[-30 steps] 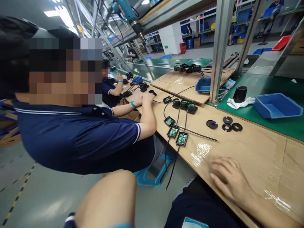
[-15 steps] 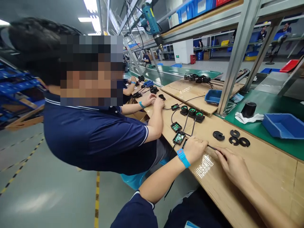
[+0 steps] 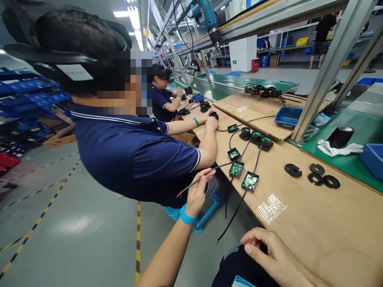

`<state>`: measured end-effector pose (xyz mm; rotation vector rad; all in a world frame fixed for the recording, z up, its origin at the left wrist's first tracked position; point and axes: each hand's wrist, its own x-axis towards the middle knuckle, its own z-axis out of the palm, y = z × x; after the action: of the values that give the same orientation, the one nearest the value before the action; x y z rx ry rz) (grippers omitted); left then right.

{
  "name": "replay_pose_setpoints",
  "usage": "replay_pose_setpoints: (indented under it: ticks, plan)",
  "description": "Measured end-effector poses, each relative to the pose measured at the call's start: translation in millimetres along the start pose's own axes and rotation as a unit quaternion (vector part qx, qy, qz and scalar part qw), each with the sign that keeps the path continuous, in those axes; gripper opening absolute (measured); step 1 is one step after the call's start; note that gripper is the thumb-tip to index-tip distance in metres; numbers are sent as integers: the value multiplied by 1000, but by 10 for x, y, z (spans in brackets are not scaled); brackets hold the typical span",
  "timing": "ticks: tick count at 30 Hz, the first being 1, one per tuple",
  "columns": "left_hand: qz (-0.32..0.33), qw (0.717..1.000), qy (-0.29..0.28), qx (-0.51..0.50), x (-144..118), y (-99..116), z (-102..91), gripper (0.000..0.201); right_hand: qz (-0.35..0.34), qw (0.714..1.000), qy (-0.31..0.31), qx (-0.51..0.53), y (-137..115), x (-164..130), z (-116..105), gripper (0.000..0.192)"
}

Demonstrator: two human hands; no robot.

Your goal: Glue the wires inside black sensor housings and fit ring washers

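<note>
The left hand [image 3: 196,191], a blue band at its wrist, is off the worktop [image 3: 314,223] edge at about 9 o'clock from the open boxes, its fingers [image 3: 203,178] pinched together on a thin black cable [image 3: 209,173]. The cable runs from the hand up toward 2 o'clock, past the worktop edge and toward the middle box [image 3: 236,169]; its free end sticks out of the hand toward 8 o'clock and shows a reddish tip.

The right hand [image 3: 269,255] lies at the near worktop edge at 6 o'clock, fingers loosely curled and holding nothing that can be seen; whether it touches the board I cannot tell.

Three small open boxes with green circuit boards sit in a row near the worktop edge: one at the far end [image 3: 233,154], the middle box, and the nearest [image 3: 250,181]. Black leads run from them toward 1 o'clock to three round black parts [image 3: 256,137] with green tops. Another lead hangs off the edge from the nearest box toward 7 o'clock. At 3 o'clock from the boxes lie three flat black rings [image 3: 316,175], well apart from both hands.

A co-worker in a dark blue shirt [image 3: 131,155] sits at 10 o'clock, hands on the worktop farther along.
</note>
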<state>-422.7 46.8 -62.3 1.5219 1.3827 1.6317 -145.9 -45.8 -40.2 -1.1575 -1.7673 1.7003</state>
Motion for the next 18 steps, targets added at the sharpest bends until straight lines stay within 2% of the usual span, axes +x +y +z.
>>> replay_pose_setpoints:
  ticks: [3,6,8,10,13,16,18]
  plan:
    - [21,999,-10,-43,164,-40,230,38,54,998,-4,16,170,15,131,45]
    - [54,997,-11,-48,343,11,363,43,134,978,88,134,421,124,310,68]
    - [73,997,-12,-20,353,44,328,43,176,951,152,204,605,283,439,83]
    - [91,995,-10,39,245,35,196,41,193,941,177,215,756,502,545,91]
    - [115,979,-25,166,-35,-106,-128,37,203,942,186,193,870,888,646,100]
    - [133,937,-125,299,-281,-333,-524,30,205,947,178,172,888,1245,708,108]
    - [125,898,-195,374,-388,-440,-761,27,198,953,161,166,891,1418,729,101]
